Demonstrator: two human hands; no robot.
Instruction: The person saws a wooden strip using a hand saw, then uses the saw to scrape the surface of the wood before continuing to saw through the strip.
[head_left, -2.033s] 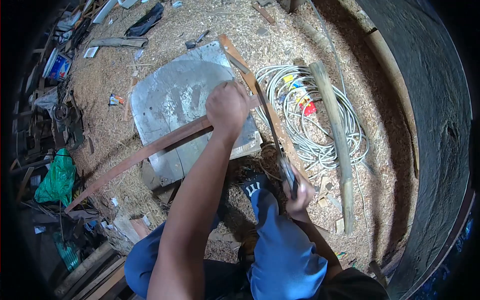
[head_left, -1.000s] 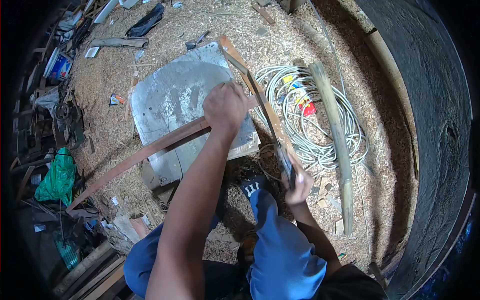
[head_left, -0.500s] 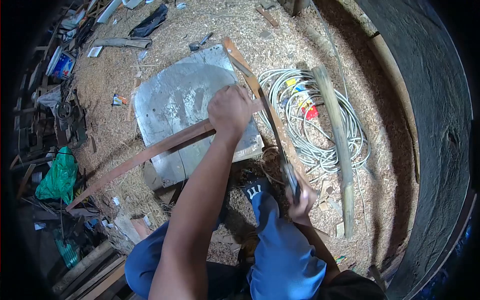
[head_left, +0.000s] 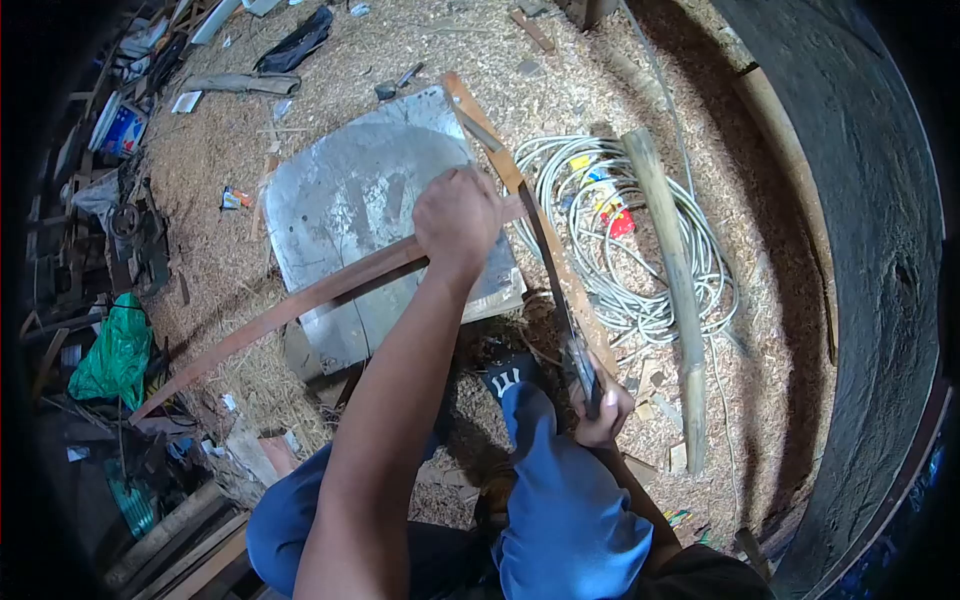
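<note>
Pressing the reddish wooden strip (head_left: 350, 277) onto the low metal tabletop (head_left: 330, 190), your left grip (head_left: 458, 218) is curling tightly around it, close to the tabletop's right edge. The strip is lying aslant: its long end is reaching past the left side towards the near left, and its short end is poking out just right of your knuckles.

On the near right, beside your knee (head_left: 570, 500), your right grip (head_left: 604, 412) is closing firmly around the handle of what looks like a saw (head_left: 550, 260). The dark blade is pointing away from you and meeting the strip's short end; how deep any cut is going, the view from above isn't showing. A paler plank (head_left: 583, 308) is running alongside the blade, and a coil of cable (head_left: 650, 310) is lying further right.

Bearing down so near the blade is serving you well, since the overhanging long end could be twisting or lifting the strip. For a clean stroke, you'd best be lining up wrist, forearm and blade, holding the blade square to the strip and letting its weight do the work. Your left knuckles are sitting near that line, so mind them, and your knee too.
</note>
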